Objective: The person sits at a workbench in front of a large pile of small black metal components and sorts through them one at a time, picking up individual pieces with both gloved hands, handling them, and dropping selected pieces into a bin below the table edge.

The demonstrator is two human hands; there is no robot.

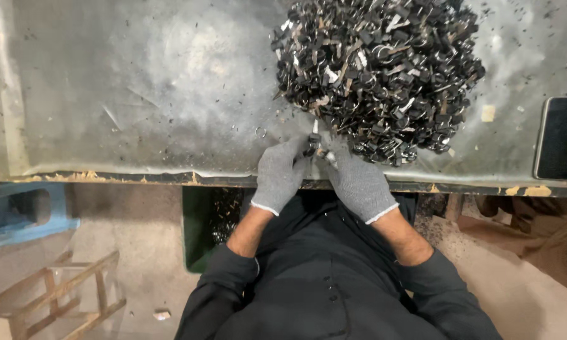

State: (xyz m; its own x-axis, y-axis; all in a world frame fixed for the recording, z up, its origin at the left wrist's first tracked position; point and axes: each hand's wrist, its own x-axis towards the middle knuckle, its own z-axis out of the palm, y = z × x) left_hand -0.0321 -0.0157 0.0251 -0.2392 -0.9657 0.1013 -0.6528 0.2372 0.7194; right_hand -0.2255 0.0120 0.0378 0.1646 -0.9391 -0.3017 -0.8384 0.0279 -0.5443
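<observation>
Dark sleeves [334,296] fill the bottom of the view, pushed back so both forearms are bare up to grey knitted gloves. Under the left elbow sits a green bin [198,233] holding dark scraps, tucked below the tabletop edge; further left on the floor stand a wooden frame [63,293] and a blue plastic stool [22,214].

Just past the tabletop's chipped front edge the two gloved hands meet. The left hand [280,173] has its fingers curled together and pinched on a small black clip piece [312,145], which shows dark between the fingertips with a pale sliver sticking up from it. The right hand [359,182] comes in from the other side, its fingers drawn together too and touching the same small piece; how firmly it grips is hard to make out, since the fingertips overlap. The piece is held just above the tabletop, right at the near foot of the heap.

Beside the hands, slightly left, a single metal ring [261,131] lies alone on the grey sheet-metal tabletop [139,94], which is scuffed and dusted with dark specks.

Beyond the hands rises a big heap of black clips [378,69] mixed with metal rings and pale strips, its near edge almost touching the fingertips. At the right edge of the tabletop lies a dark rectangular phone-like slab [560,138], well apart from the heap
</observation>
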